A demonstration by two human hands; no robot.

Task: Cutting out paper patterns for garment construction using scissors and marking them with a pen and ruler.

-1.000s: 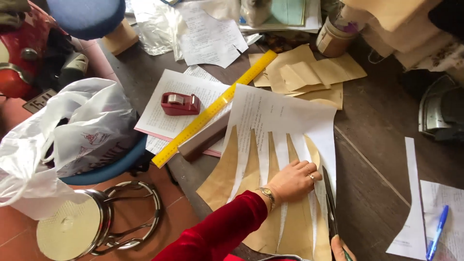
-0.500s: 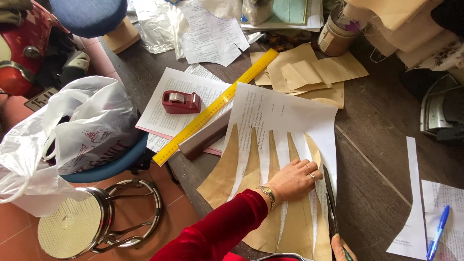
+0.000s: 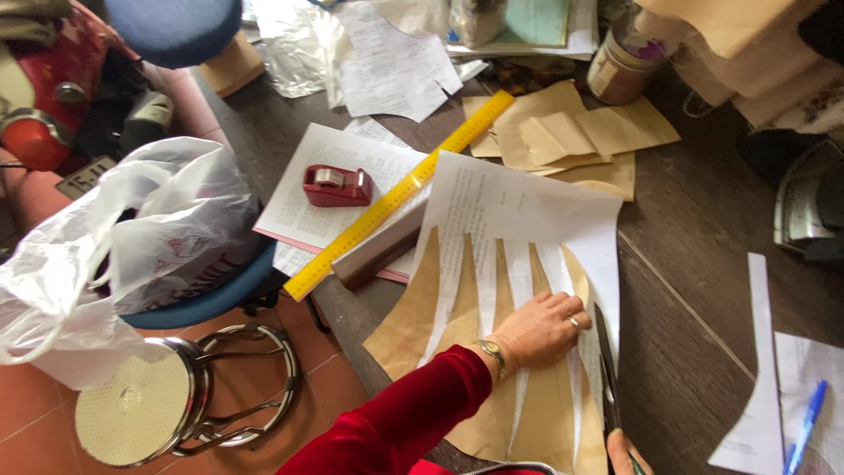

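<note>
Left hand flat on slit paper – right grip seemingly holding scissors, ruler beside

White plastic bag sits slumped on the blue stool at the left, crumpled, with faint red print on its side. Up top, a clear plastic wrapper lies bunched on the desk's far edge, just beside the printed sheets. A round jar stands at the far right of the desk, brownish body, pale lid, with a purple patch of label near its top. Behind the wrapper, a clear container stands half out of view. No signs or screens to be seen.
</note>
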